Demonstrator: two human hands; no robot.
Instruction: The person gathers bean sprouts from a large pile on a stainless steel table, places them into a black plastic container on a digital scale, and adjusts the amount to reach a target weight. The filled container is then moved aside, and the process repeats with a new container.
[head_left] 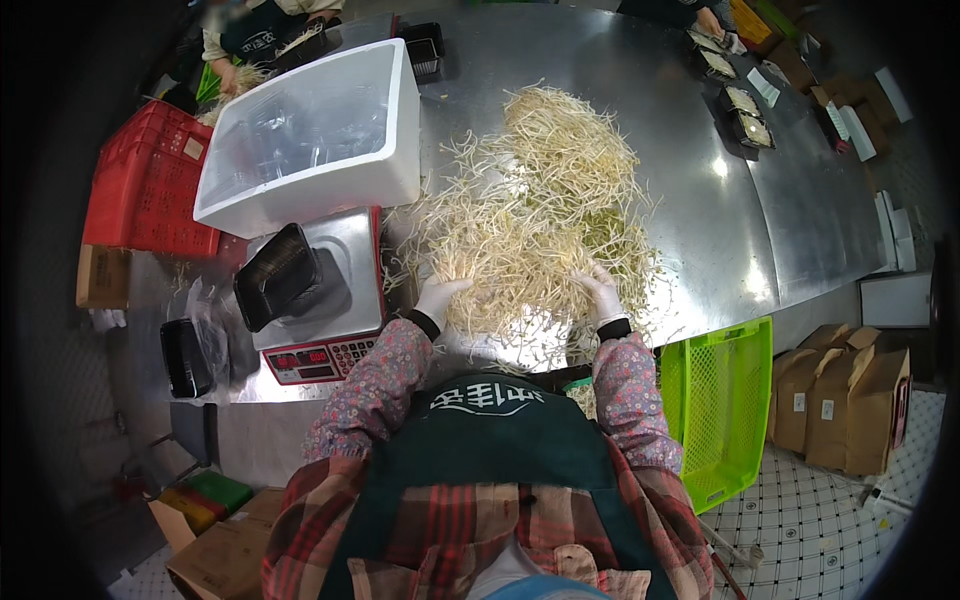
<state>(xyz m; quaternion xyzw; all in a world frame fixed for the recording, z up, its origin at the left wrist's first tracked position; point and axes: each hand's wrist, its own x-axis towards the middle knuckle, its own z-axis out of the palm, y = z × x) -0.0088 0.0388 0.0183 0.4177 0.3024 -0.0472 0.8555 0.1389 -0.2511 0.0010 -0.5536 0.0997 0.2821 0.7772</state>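
Observation:
A large loose heap of pale bean sprouts (575, 135) spreads over the metal table in front of me. In a white glove, my left hand (438, 299) grips the near left side of the heap, strands between its fingers. Facing it, my gloved right hand (603, 294) holds sprouts at the near right side. A thick bunch lies between the two hands, and some fingertips are buried in it. Left of the heap, a black plastic tray (277, 276) rests tilted on the steel pan of a red weighing scale (350, 290).
Behind the scale stands a white foam box (403, 150) with a clear liner, beside a red crate (135, 195). More black trays (187, 358) lie at left. Filled trays (745, 115) sit far right, near a co-worker's hand (710, 22). A green crate (738, 420) stands below the right edge.

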